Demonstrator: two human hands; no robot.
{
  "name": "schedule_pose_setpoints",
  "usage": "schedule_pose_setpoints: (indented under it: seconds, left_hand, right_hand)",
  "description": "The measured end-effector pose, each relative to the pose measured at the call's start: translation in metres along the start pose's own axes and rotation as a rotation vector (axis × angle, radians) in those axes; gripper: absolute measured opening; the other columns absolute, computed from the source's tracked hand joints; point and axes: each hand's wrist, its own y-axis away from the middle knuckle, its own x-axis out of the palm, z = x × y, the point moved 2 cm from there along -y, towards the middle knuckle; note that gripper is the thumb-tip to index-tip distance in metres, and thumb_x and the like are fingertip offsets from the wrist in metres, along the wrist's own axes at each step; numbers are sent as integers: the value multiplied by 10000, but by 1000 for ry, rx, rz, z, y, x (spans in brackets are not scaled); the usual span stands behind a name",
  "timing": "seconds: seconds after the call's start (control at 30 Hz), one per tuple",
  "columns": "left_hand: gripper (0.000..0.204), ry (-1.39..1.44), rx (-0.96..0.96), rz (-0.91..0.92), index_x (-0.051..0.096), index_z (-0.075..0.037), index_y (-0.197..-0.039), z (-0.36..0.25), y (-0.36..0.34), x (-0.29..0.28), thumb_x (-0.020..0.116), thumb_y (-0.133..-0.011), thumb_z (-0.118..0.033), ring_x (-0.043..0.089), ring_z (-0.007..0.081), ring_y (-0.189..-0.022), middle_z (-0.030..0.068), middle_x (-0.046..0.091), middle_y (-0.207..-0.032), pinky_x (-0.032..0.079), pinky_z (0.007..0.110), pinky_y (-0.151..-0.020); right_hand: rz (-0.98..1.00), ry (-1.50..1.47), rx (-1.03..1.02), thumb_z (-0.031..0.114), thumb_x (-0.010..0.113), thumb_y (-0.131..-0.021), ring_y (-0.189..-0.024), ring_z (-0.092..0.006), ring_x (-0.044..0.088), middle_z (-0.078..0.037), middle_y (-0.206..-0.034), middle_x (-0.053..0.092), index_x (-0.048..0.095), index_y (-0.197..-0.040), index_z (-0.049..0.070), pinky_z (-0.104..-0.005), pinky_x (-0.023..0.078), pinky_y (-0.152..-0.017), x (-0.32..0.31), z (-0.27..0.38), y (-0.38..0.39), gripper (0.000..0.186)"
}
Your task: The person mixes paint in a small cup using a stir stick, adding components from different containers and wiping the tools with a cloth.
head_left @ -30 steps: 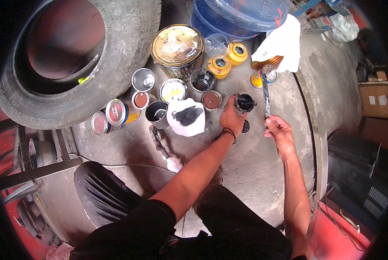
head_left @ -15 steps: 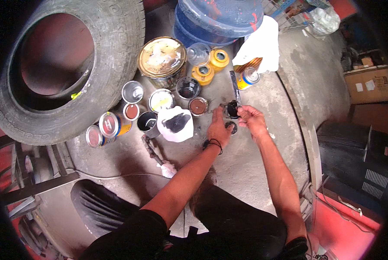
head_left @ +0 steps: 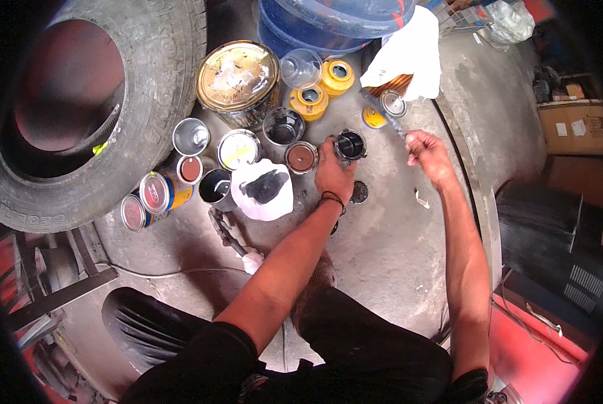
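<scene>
My left hand [head_left: 333, 176] is wrapped round a small can of black paint [head_left: 349, 144], tilted so its dark inside faces up. My right hand [head_left: 428, 156] pinches one end of a flat, paint-smeared stirring stick [head_left: 394, 123], which slants up and left, apart from the can. Beyond the stick's far end stand a yellow-and-blue can [head_left: 375, 117] and a white sheet [head_left: 416, 60]. Just below the held can, a round black lid [head_left: 358, 192] lies on the floor. Left of my left hand sits a can of brown paint [head_left: 301, 157].
Several cups and cans crowd the left: a large gold-lidded can [head_left: 237, 75], yellow bottles [head_left: 309, 103], a dark-coated cup [head_left: 284, 126], a white piece with a black patch [head_left: 264, 190]. A tyre [head_left: 160, 101] leans at far left. A spray-gun-like tool [head_left: 227, 232] lies near my left forearm.
My left hand has lifted the small can off the floor and tipped it. The right hand has swung right, drawing the stick out and away from the can.
</scene>
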Motion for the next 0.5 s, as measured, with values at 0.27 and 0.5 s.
schedule_pose_setpoints:
  seconds: [0.27,0.5]
  left_hand:
    - [1030,-99,46,24,285,158,-1612,23,18,4,875,-860,-227,371,420,-1582,329,411,-1659,298,436,-1314]
    - [581,199,-239,308,546,-12,-1514,-7,190,-145,764,-1001,-174,714,278,-1044,207,682,-1397,574,385,-953]
  right_hand:
    - [15,146,3,327,651,-1110,-784,-93,596,-5,-950,665,756,-1272,53,-292,587,-720,-22,5,-64,335]
    - [-166,56,87,398,627,-1117,-874,-149,673,-54,-1104,741,727,-1361,74,-340,594,-765,-21,5,-63,418]
